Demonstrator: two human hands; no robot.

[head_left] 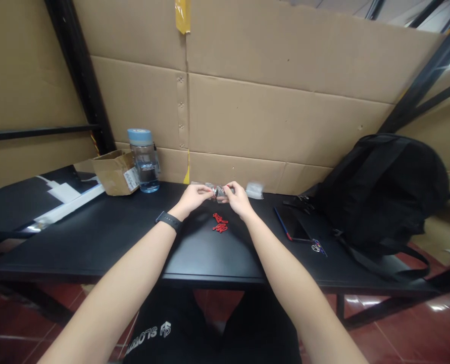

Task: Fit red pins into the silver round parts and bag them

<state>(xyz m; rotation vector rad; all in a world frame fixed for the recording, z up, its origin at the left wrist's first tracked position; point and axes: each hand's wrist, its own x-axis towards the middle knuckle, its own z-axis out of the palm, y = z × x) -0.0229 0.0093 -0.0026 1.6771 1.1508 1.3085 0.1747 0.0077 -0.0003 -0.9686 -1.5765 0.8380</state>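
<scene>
Between my two hands is a small clear plastic bag [220, 192], held just above the black table [130, 222]. My left hand [195, 197], with a dark watch on its wrist, pinches the bag's left side. On the other side, the closed fingers of my right hand [239, 198] grip it too. Something dark with a bit of red shows through the plastic, too small to name. Below my hands lie two little bundles of red cord [220, 218], apart from my fingers. Another clear plastic packet [254, 190] rests just right of my right hand.
At the back left stand an open cardboard box [113, 174] and a blue-lidded water bottle [145, 162]. To the right are a phone [293, 225], a key ring [316, 246] and a black backpack [384, 197]. A white power strip [69, 205] runs along the left. Cardboard walls the back.
</scene>
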